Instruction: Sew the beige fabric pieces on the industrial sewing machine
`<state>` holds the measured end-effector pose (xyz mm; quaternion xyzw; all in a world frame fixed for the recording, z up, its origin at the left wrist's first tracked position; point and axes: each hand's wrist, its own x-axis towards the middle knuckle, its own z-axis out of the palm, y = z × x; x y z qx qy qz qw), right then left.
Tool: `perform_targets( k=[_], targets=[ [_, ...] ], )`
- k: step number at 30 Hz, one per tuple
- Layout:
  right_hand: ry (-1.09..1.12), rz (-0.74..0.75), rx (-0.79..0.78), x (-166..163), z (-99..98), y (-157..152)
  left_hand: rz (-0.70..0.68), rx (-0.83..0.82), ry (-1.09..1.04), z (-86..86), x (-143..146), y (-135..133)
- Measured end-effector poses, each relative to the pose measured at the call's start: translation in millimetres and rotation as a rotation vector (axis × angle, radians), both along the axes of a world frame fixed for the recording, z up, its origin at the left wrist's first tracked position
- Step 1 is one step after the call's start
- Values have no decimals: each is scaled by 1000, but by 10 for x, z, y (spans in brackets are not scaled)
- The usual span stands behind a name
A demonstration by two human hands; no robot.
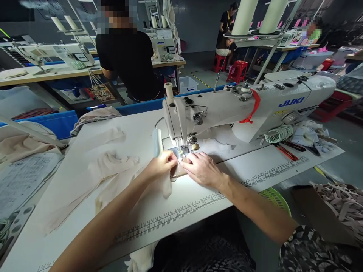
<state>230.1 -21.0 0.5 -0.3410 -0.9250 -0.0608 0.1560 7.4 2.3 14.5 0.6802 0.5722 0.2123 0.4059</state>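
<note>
Under the lit needle area of a white JUKI sewing machine (pixel 210 113), my two hands come close together. My left hand (pixel 162 164) is closed in a pinch on thin beige fabric (pixel 166 186), which hangs down over the table below it. My right hand (pixel 204 170) lies just right of the presser foot (pixel 183 150), its fingers bent and closed on the fabric edge; glare and the fingers hide most of that edge. More sheer beige fabric (pixel 113 166) spreads over the table left of my left arm.
A printed ruler (pixel 181 211) runs along the table's front. Right of the machine lie a cord coil (pixel 279 133), red-handled cutters (pixel 286 152) and fabric scraps (pixel 310 134). A green basket (pixel 276 198) stands below. Beyond the table, a person in black (pixel 124 56) faces away.
</note>
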Motion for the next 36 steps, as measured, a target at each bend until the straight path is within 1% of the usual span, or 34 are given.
perform_targets(
  k=[7,12,15,17,20,21,23,25,27,29,32,36],
  targets=[
    [69,-31,-45,80,-13,10,7,-66,-47,53,40,-14],
    [55,-31,-42,69,-21,18,-17,-42,-27,40,28,19],
    [22,-25,-7,41,-28,21,-26,9,43,12,11,41],
    [-4,-20,19,24,-27,20,-32,100,160,-3,0,27],
    [-42,-20,24,3,-11,12,-34,431,409,-23,4,-81],
    [-51,-23,19,-3,-4,9,-50,543,461,-34,13,-140],
    [-61,-30,6,-13,9,5,-135,730,483,-74,42,-279],
    [-61,-30,-7,-19,16,2,-235,870,465,-139,70,-410],
    [-54,-30,-20,-21,21,-2,-290,985,481,-219,84,-503],
    [-42,-33,-34,-22,28,-8,-298,1020,517,-290,84,-548],
    [-10,-44,-46,-18,50,-6,-297,1010,528,-347,76,-542],
    [33,-151,-16,20,72,55,-279,964,487,-352,84,-464]
  ],
)
